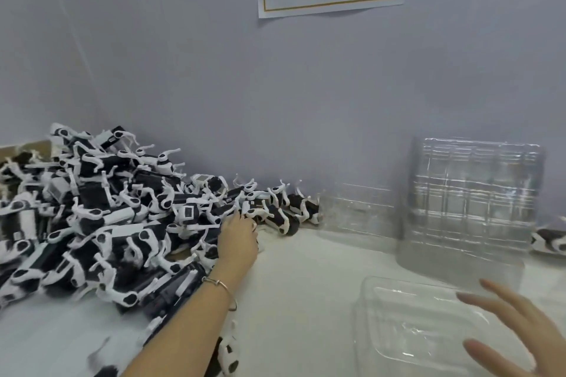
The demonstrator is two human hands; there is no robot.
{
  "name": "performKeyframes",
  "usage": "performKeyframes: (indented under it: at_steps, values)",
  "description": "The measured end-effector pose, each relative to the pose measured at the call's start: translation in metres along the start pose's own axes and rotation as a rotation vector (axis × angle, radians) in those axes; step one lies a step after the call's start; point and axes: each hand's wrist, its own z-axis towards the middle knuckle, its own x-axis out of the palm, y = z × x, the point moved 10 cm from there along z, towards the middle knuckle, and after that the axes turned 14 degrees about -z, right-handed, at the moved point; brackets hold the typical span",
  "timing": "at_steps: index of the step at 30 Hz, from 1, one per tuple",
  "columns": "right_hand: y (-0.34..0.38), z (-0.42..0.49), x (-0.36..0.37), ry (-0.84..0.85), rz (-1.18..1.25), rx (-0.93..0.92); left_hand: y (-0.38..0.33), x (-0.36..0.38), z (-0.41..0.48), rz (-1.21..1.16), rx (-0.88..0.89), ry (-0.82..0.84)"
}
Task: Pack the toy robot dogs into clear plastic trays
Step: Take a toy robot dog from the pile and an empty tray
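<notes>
The left hand (239,239) is reaching into the dogs (101,217) piled along the bench's (306,300) left and back edges. Its fingertips are lying among them, and whether they are gripping cannot be told. The right hand (520,333) is hovering, fingers spread, over a tray (413,330) at the near right corner. A tray stack (471,199) is standing at the back right.

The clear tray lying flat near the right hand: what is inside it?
Nothing shows inside the clear tray; the white table shows through it. The right hand, spread open, covers its near right corner, so that part cannot be checked.
</notes>
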Motion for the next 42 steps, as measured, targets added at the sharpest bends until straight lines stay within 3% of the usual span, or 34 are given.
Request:
performKeyframes:
  at_steps: [1, 3, 6, 10, 12, 14, 16, 19, 21, 24, 26, 28, 30, 34, 36, 38, 40, 42]
  values:
    - [-0.006, -0.021, 0.003, 0.090, 0.024, -0.039, 0.002, -0.004, 0.000, -0.046, -0.013, -0.006]
    - [0.007, -0.034, 0.004, 0.081, -0.026, -0.112, 0.002, -0.012, 0.000, -0.135, -0.048, -0.020]
    - [0.014, -0.042, 0.009, 0.182, 0.003, -0.061, -0.019, -0.040, -0.004, -0.279, -0.025, -0.105]
    - [0.023, -0.056, 0.023, 0.321, -0.141, -0.123, -0.059, -0.073, -0.008, -0.853, -0.071, -0.163]
    - [0.027, -0.046, 0.006, 0.239, -0.079, -0.043, -0.089, -0.083, -0.013, -1.124, -0.099, -0.143]
    - [0.029, -0.027, -0.015, 0.100, 0.167, 0.086, -0.128, -0.085, -0.025, -1.401, -0.104, -0.056]
    - [0.043, -0.003, -0.021, 0.059, 0.401, 0.093, -0.173, -0.072, -0.046, -1.658, -0.126, 0.134]
    - [0.061, 0.030, -0.021, 0.029, 0.581, 0.080, -0.229, -0.041, -0.086, -1.791, -0.142, 0.428]
    - [0.059, 0.042, -0.023, -0.083, 0.643, 0.098, -0.249, -0.024, -0.106, -1.808, -0.116, 0.561]
    - [0.027, 0.038, -0.027, -0.225, 0.699, 0.247, -0.249, -0.006, -0.118, -1.662, 0.054, 0.607]
    - [0.001, 0.029, -0.024, -0.253, 0.829, 0.375, -0.229, 0.021, -0.128, -1.152, 0.180, 0.660]
    - [-0.020, 0.022, -0.026, -0.277, 0.928, 0.441, -0.208, 0.060, -0.152, -0.442, 0.390, 0.800]
    - [-0.033, 0.019, -0.030, -0.284, 0.941, 0.440, -0.190, 0.077, -0.163, -0.082, 0.506, 0.801]
    - [-0.052, 0.009, -0.033, -0.301, 0.947, 0.438, -0.176, 0.046, -0.147, 0.150, 0.399, 0.438]
    - [-0.058, 0.004, -0.034, -0.311, 0.956, 0.443, -0.173, 0.037, -0.153, 0.198, 0.332, 0.421]
    - [-0.063, 0.001, -0.032, -0.299, 0.957, 0.439, -0.176, 0.026, -0.166, 0.090, 0.284, 0.454]
    - [-0.062, 0.000, -0.028, -0.253, 0.960, 0.423, -0.182, 0.004, -0.168, 0.013, 0.328, 0.338]
    - [-0.058, -0.001, -0.023, -0.190, 0.943, 0.400, -0.190, -0.017, -0.165, -0.054, 0.496, 0.161]
